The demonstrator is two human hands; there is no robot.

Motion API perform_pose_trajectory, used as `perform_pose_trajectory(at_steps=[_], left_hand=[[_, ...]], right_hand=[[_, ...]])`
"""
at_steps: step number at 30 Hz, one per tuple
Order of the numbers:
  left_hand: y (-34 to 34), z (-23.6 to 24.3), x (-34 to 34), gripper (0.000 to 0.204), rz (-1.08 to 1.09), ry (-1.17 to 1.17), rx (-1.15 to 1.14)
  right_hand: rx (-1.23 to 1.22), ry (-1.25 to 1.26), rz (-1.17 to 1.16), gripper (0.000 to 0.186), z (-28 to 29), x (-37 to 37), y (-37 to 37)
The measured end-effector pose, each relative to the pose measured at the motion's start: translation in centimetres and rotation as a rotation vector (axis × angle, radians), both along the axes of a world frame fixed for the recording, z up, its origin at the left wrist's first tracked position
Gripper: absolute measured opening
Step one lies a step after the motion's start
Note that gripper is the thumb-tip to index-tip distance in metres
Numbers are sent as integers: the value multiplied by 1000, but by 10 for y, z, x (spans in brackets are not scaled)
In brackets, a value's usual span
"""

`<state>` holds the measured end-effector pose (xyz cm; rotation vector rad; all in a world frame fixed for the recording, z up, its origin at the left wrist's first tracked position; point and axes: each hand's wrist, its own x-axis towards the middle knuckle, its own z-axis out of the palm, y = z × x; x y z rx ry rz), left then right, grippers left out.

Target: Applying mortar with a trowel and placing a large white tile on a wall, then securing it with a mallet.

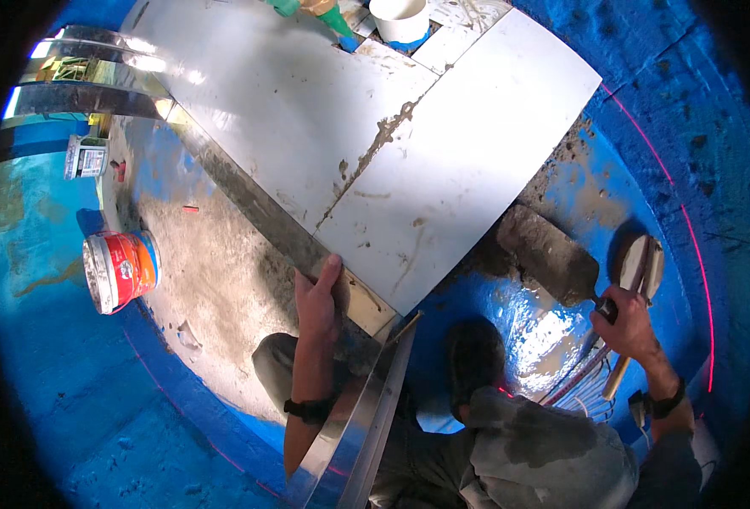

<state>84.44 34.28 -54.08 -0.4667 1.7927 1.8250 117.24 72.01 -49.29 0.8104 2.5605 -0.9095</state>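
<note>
My right hand [628, 324] is closed round the handle of a trowel. The trowel blade [549, 254] is caked with grey mortar and lies low over the wet blue floor beside the tiles. At the near edge of the white tiles, my left hand [317, 297] grips a long, dirty straight bar [248, 199], thumb on top; part of the fingers is hidden. That bar runs along the edge of a large white tile [299, 93]. Another white tile [468, 153] adjoins it, with mortar smeared along their joint. A tan strip [365, 307] shows just beyond my left hand.
Shiny metal profiles [354, 416] rise between my legs. A red and white bucket [122, 270] and a smaller white tub [86, 158] stand at left. A white pot [400, 21] sits on the far tiles. Tools [638, 267] and cables [587, 394] lie right. A red laser line crosses the blue wall [689, 170].
</note>
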Motion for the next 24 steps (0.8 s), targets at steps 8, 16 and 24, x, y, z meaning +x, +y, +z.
perform_pose_trajectory(at_steps=[8,16,24], left_hand=[[-2,-2,2,62,-10,4,48],[-1,-14,0,59,22,-41,67],[-11,-12,-1,62,4,1,47]], right_hand=[[-5,-4,19,25,-2,-1,0],[9,-34,-33,24,8,6,0],[14,48,31,28,0,-2,-4]])
